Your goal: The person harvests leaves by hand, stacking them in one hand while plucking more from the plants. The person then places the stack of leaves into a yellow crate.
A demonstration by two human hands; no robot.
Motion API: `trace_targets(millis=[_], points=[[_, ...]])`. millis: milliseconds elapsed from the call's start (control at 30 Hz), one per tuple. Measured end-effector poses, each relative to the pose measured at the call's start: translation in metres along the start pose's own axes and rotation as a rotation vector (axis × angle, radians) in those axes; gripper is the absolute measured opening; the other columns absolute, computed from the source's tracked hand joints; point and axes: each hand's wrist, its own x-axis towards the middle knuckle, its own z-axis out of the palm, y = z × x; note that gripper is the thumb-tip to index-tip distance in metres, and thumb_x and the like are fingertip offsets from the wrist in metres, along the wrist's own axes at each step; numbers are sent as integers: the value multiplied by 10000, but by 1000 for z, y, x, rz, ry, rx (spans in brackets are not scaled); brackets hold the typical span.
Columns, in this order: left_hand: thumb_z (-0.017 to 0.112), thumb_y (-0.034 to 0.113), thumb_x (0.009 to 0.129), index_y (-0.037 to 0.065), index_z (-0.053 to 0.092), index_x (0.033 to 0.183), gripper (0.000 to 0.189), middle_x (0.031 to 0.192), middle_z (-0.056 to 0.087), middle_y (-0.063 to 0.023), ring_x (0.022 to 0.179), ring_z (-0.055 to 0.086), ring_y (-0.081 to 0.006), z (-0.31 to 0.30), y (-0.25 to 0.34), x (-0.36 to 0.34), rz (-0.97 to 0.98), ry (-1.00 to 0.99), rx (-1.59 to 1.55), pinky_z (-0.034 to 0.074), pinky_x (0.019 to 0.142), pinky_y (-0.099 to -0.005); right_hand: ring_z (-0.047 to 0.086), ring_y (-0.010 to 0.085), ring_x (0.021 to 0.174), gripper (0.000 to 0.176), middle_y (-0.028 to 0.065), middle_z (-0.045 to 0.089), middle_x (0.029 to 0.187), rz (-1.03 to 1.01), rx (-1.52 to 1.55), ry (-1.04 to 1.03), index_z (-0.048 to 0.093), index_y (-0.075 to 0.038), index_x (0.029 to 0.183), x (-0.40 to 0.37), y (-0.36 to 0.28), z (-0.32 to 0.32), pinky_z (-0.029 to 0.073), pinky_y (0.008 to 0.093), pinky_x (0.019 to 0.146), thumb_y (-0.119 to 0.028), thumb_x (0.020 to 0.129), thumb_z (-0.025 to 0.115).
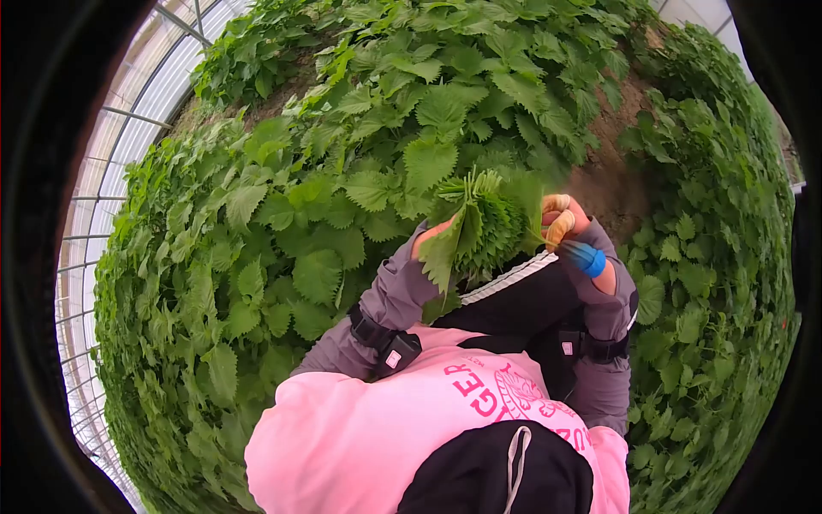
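A thick stack of green serrated leaves (492, 224) is held in my left hand (435, 237), which is mostly hidden behind the leaves. The stems of the stack point up. Just right of the bundle, my right hand (565, 224) has its fingers bent and pinched on a single leaf (524, 201) by its stem end. Tan coverings are on some of the right fingertips, and a blue band (584, 257) is around part of that hand.
Dense leafy plants (317, 274) grow in front and to the left, with another row (693, 283) on the right. Bare soil (610, 163) runs between the rows. A greenhouse wall with metal bars (107, 184) stands at the far left.
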Motion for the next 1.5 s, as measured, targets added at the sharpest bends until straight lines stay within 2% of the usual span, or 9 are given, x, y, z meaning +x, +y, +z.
trace_targets(millis=[167,233,367,433,500,633,1100,1133,1500], points=[[361,200,924,25,428,1209,341,1183,498,-69,1042,513,-178,11,-9,20,71,-172,-16,420,908,-315,467,107,948,385,28,470,1138,162,747,812,441,-111,1220,4,8,61,380,221,733,0,856,387],[418,264,917,35,471,1175,350,1103,549,-50,959,550,-142,7,-11,27,-109,204,12,457,842,-289,485,86,963,306,0,523,1071,151,999,876,462,-101,1195,-4,25,63,397,208,728,-118,889,457],[506,241,883,43,522,1125,314,1007,593,-32,874,580,-126,8,-11,36,129,228,671,476,781,-263,494,50,742,260,2,548,910,160,439,1008,501,-52,1119,-6,15,52,413,168,638,-106,865,512],[578,103,834,35,513,1116,297,1007,581,-26,877,539,-110,37,-3,32,47,365,298,437,773,-242,477,47,735,260,-7,539,889,33,457,1212,501,-51,1125,3,1,41,404,177,614,-135,880,501],[582,130,835,34,524,1108,295,1000,591,-32,869,568,-127,27,-7,35,559,222,924,454,772,-242,493,64,763,233,9,550,921,118,261,1211,526,-52,1095,1,-28,43,415,200,648,-146,883,499],[614,122,810,22,514,1081,306,977,585,-28,837,531,-104,22,-10,46,376,286,848,433,753,-240,522,89,810,172,36,581,899,74,111,501,553,-3,1007,6,-49,51,406,210,732,-92,872,494],[519,436,847,-38,346,1242,641,1019,517,-39,817,445,-65,-36,-30,46,189,188,782,385,720,-204,396,91,575,130,16,471,674,293,-284,533,512,-34,857,43,7,36,354,235,532,-119,807,596],[496,149,886,25,315,1283,453,882,448,24,728,416,-70,2,-13,25,223,125,578,410,681,-220,400,91,573,126,17,476,675,296,-246,530,511,-30,855,45,8,37,356,236,532,-111,806,594],[568,108,826,7,421,1189,405,1061,548,-31,933,491,-87,17,8,9,145,428,1041,390,832,-220,428,61,679,198,4,491,777,283,-94,483,505,-17,954,59,17,59,367,205,611,-59,784,597]])
